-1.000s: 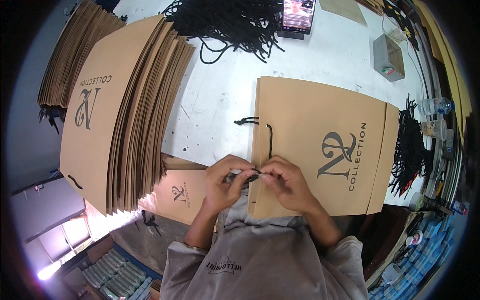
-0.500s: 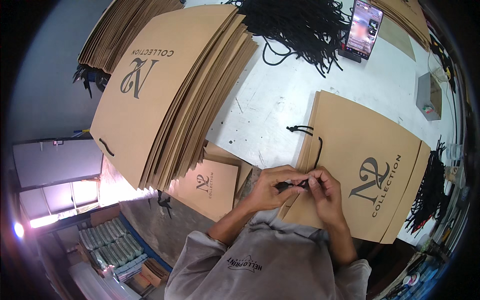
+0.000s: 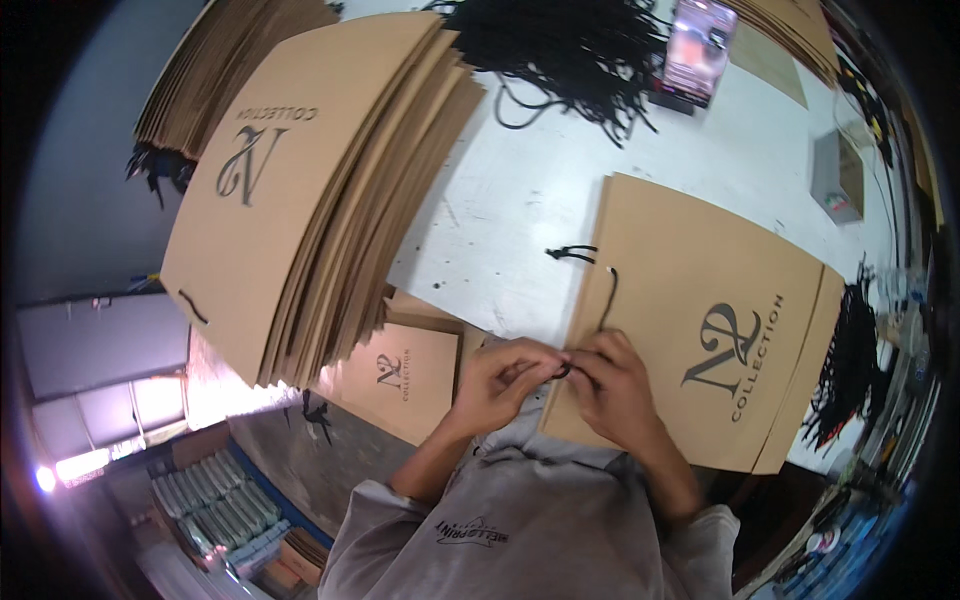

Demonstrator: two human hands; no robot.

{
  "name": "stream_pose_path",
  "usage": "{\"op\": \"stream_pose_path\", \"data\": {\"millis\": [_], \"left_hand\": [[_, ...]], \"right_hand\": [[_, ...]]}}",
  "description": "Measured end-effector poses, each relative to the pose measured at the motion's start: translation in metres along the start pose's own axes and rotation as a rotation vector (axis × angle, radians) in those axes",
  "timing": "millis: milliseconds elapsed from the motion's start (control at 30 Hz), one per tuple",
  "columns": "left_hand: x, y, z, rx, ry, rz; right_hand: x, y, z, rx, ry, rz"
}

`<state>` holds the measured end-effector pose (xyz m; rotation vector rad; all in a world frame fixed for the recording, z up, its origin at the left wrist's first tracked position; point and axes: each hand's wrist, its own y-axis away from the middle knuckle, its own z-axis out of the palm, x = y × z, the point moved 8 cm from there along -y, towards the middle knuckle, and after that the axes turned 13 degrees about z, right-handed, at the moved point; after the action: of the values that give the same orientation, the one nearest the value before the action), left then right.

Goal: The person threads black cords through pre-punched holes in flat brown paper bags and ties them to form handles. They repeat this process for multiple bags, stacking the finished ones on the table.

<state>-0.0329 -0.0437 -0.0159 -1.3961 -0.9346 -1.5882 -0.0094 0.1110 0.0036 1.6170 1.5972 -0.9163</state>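
A flat brown paper bag with dark print lies in front of me, overhanging the near table edge. A black cord handle runs through its front panel and down toward my hands; a knotted black cord loop sticks out past the bag's left edge. Just off that edge, my left hand pinches black cord between thumb and fingertips. My right hand, over the bag's near left corner, is closed on the same cord, its fingertips meeting the left ones. The cord's end is mostly hidden by the fingers.
A thick stack of brown paper bags stands at left, with another bag lower down. Heaped black cords lie at the far side near a lit phone on a stand. More cords and a grey box are at right.
My hands have drawn left off the bag's edge, fingertips now together on the cord. The whole view has shifted slightly, moving the surroundings left in the picture.
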Motion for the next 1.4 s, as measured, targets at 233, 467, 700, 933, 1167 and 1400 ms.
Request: {"op": "stream_pose_path", "data": {"millis": [233, 467, 700, 933, 1167, 1400], "left_hand": [[0.043, 0.01, -0.028, -0.063, -0.348, 0.341], [-0.008, -0.027, -0.038, 0.191, -0.567, 0.098], [-0.027, -0.04, -0.026, 0.09, -0.312, -0.203], [0.18, 0.033, -0.104, 0.502, -0.455, 0.539], [0.384, 0.169, -0.123, 0.87, -2.344, 1.179], [0.342, 0.131, -0.208, 0.636, -2.074, 0.984]], "right_hand": [[0.012, -0.009, -0.032, -0.062, 0.079, 0.019], [0.073, 0.017, -0.129, 0.349, 0.797, 0.425], [0.072, 0.056, -0.131, 0.182, -0.184, 0.372], [0.084, 0.099, -0.227, 0.729, -0.247, 0.215], [0.102, 0.109, -0.242, 0.855, -0.371, 0.146], [0.161, 0.127, -0.291, 0.936, 0.06, 0.333]]}}
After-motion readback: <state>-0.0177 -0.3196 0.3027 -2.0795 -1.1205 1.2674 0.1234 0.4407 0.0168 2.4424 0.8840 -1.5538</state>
